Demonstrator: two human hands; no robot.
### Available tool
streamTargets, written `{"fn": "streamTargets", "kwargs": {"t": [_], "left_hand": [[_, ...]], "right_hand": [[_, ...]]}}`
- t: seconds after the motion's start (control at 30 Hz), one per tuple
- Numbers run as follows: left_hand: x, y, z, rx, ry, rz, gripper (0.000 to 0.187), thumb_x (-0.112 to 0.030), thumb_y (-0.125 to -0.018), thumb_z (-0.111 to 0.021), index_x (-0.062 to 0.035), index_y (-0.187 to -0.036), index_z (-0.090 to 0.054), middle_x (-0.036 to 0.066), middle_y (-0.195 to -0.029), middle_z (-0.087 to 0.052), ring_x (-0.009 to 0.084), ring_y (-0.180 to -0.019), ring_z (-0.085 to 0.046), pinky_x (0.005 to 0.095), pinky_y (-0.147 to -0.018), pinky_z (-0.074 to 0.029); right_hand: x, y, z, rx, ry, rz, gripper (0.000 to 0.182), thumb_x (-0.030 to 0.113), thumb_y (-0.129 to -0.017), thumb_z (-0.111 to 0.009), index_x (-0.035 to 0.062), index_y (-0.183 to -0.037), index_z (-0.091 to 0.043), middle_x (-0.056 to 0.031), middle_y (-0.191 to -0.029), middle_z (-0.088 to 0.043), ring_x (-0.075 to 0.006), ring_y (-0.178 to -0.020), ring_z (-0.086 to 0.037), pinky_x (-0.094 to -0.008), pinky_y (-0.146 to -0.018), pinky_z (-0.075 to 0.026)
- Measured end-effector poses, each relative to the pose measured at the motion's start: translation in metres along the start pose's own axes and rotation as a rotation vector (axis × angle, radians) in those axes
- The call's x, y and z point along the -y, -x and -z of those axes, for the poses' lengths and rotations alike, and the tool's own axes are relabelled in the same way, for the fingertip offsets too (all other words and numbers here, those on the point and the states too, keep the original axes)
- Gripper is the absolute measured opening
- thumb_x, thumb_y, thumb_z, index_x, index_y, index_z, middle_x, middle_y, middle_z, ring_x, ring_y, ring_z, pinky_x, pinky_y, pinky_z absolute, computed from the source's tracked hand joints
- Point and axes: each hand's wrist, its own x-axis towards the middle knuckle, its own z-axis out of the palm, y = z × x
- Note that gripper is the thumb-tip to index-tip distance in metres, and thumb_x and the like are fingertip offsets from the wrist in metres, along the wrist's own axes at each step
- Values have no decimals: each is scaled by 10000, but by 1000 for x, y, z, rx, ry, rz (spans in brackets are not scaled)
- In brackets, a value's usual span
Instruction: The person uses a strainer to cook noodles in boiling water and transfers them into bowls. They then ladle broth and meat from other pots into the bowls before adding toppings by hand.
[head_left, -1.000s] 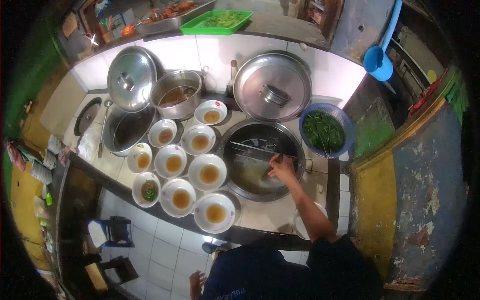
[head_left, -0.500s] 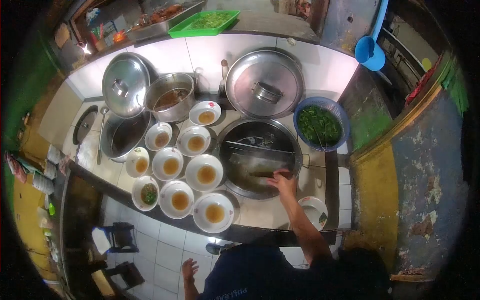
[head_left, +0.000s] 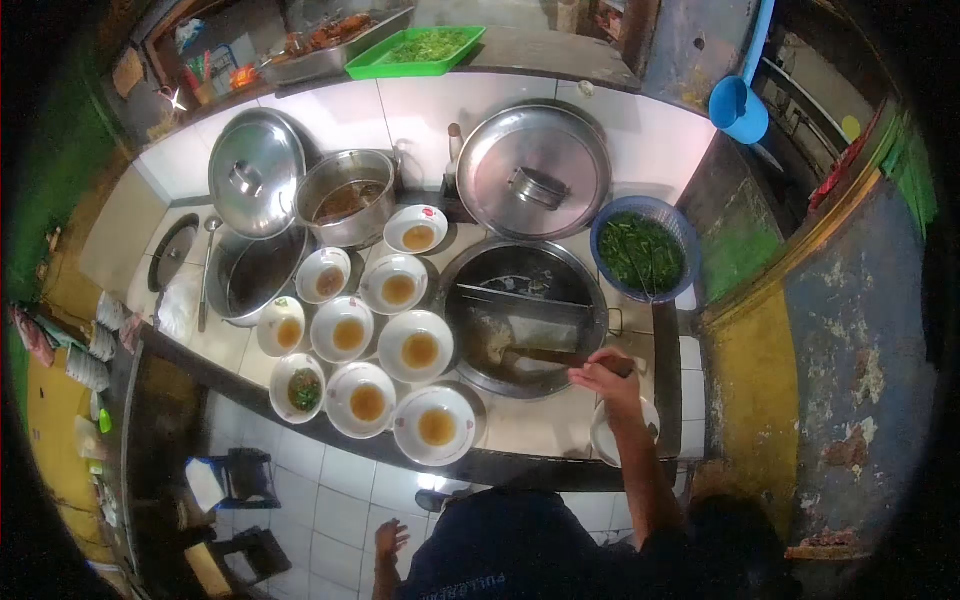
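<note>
My right hand point(head_left: 605, 374) grips the brown wooden handle of a strainer point(head_left: 550, 356) at the right rim of a large round pot point(head_left: 447, 330). The strainer's far end lies at the pot's front half, where pale stuff like noodles shows in cloudy liquid. A metal divider point(head_left: 525, 298) splits the pot, with dark liquid behind it. Beneath my right wrist is a white bowl point(head_left: 603, 440), partly hidden by the arm. My left hand point(head_left: 392, 538) hangs low over the floor, fingers apart, holding nothing.
Several white bowls point(head_left: 415, 346) with brown liquid stand left of the pot; one bowl point(head_left: 297, 390) holds chopped greens. Behind are a pot of broth point(head_left: 346, 198) and a big lid point(head_left: 534, 170). A blue basket point(head_left: 646, 250) of leafy greens stands right. A blue dipper point(head_left: 739, 108) hangs above.
My right hand has moved right and slightly down, over the pot's right rim, and more of the wooden handle shows. The left hand stays low, shifted slightly right. The view has shifted slightly.
</note>
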Motion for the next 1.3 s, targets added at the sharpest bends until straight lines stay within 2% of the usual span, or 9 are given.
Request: {"fn": "streamTargets", "kwargs": {"t": [0.07,0.17,0.2,0.3,0.47,0.9,1.13,1.23,1.3], "left_hand": [[-3,-7,1,3,-14,13,412,-347,-886,-542,-42,-1162,-522,148,-1018,-660,256,-732,-657,342,-587,-496],[2,-24,13,197,-51,-84,424,-369,-896,-527,-39,-1162,-521,136,-1015,-664,249,-738,-659,343,-589,-498],[0,-23,12,150,-57,-78,425,-373,-899,-521,-40,-1164,-520,137,-1018,-663,251,-743,-660,344,-585,-498],[-8,-11,2,67,-46,-74,424,-377,-906,-509,-44,-1168,-517,137,-1022,-663,253,-750,-663,345,-574,-498],[6,-6,4,80,-2,-64,420,-361,-900,-521,-45,-1176,-514,140,-993,-671,252,-730,-663,344,-566,-495],[-5,-1,-6,41,-47,-5,383,-319,-883,-529,-38,-1142,-542,120,-984,-668,233,-728,-651,340,-604,-479],[-8,-3,-6,56,-92,-45,424,-341,-884,-534,-28,-1170,-522,132,-985,-664,244,-747,-648,349,-610,-477],[-10,-5,-4,90,-72,-22,470,-393,-885,-564,-30,-1179,-516,129,-1026,-654,241,-796,-651,325,-626,-489],[-11,-4,-4,100,-58,-22,467,-388,-886,-561,-30,-1183,-516,126,-1014,-655,243,-784,-651,324,-621,-488]], "right_hand": [[0,5,-26,145,200,241,103,-7,-803,-581,20,-886,-526,-107,-824,-578,-256,-707,-663,-348,-640,-551],[35,21,-40,733,1190,480,125,10,-760,-584,54,-863,-530,-132,-824,-566,-298,-640,-631,-382,-581,-502],[52,28,-49,721,1305,410,144,24,-714,-591,81,-834,-536,-159,-789,-571,-342,-624,-606,-405,-568,-468],[28,11,-27,563,1029,485,118,24,-719,-588,68,-814,-535,-149,-729,-587,-346,-619,-606,-393,-557,-468],[-5,-2,-31,43,432,-16,30,-2,-848,-547,-10,-836,-521,-78,-727,-601,-157,-778,-665,-294,-632,-528],[23,41,-20,-64,63,11,115,80,-821,-586,1,-794,-507,-102,-803,-565,-238,-817,-670,-353,-760,-569],[27,51,-13,37,662,154,52,45,-838,-557,6,-814,-532,-132,-805,-655,-225,-825,-676,-343,-744,-560],[47,51,-25,388,989,525,28,39,-838,-533,19,-825,-549,-148,-822,-650,-261,-783,-670,-355,-676,-539],[58,45,-35,497,1165,448,24,46,-794,-547,40,-817,-548,-159,-779,-603,-347,-713,-610,-423,-606,-486]]}}
